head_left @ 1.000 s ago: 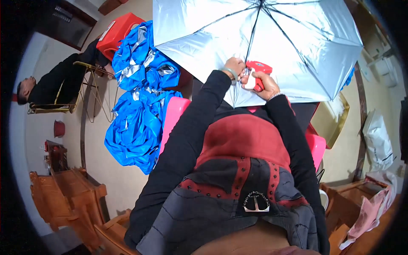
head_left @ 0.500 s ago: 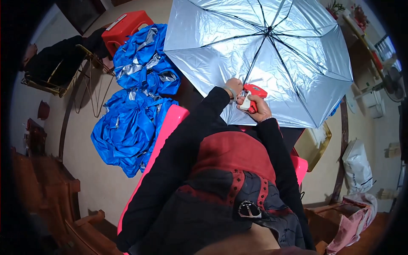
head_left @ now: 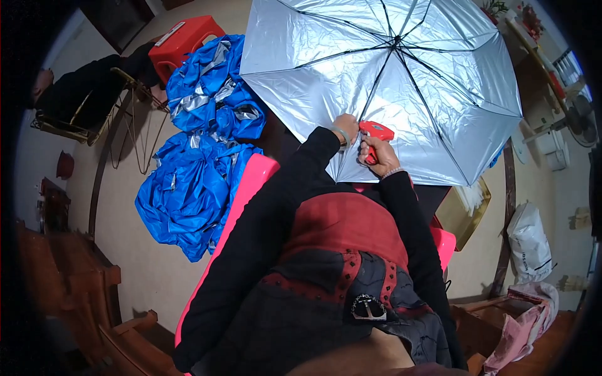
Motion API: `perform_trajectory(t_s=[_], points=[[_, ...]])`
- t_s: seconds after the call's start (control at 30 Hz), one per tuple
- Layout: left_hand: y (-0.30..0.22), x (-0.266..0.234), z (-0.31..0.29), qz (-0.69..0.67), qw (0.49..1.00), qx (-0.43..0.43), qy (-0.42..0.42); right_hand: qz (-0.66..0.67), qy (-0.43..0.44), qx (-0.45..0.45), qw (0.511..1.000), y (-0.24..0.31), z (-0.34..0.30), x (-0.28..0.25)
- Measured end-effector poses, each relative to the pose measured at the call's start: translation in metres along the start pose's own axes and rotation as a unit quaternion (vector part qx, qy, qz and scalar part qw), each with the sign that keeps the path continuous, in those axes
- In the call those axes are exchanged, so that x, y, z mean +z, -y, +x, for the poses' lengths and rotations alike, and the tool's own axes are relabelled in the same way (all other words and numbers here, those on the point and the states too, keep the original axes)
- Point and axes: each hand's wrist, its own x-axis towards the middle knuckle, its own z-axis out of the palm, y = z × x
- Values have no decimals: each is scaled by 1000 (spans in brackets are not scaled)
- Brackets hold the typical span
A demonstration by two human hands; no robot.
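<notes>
A silver-lined umbrella [head_left: 439,81] lies spread out in front of me, its inner side and dark ribs facing up. At the near edge, close to a rib's end, my left hand [head_left: 345,128] is closed on the silver cloth. My right hand [head_left: 384,160] is wrapped round the handle of a red, gun-shaped hand tool [head_left: 377,130], squeezing it. The tool's head rests over the cloth just right of my left fingers. What lies under its tip is hidden.
Heaps of blue and silver folded cloth [head_left: 194,194] lie at my left. Behind them stands a red plastic stool [head_left: 188,41], with a person in black [head_left: 81,94] by a metal-framed chair. A shallow yellowish tray [head_left: 480,216] and a white sack [head_left: 528,244] are at right.
My right hand has tightened round the tool, and its white lever has gone out of sight under my fingers. My left hand and the umbrella have hardly moved.
</notes>
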Motion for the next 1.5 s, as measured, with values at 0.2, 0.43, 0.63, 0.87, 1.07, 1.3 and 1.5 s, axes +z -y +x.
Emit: perform_trajectory(t_s=[0.2, 0.43, 0.63, 0.87, 1.07, 1.3, 1.5], points=[[1, 17, 4, 53, 981, -48, -181, -89, -175, -67, 978, -7, -18, 57], [0, 16, 3, 27, 990, -12, -136, -117, -198, -106, 967, 3, -20, 49], [9, 18, 6, -20, 982, -25, -185, -250, -158, -142, 945, 9, -36, 84], [-2, 8, 12, 89, 989, -52, -107, -644, -260, -208, 689, 43, -72, 104], [2, -39, 31, 253, 965, -12, -62, -804, -361, -197, 429, 69, -103, 99], [20, -135, 45, 397, 914, 66, 54, -808, -388, -208, 392, 78, -117, 91], [12, -177, 28, 456, 886, 9, -83, -788, -381, -191, 445, 74, -102, 73]])
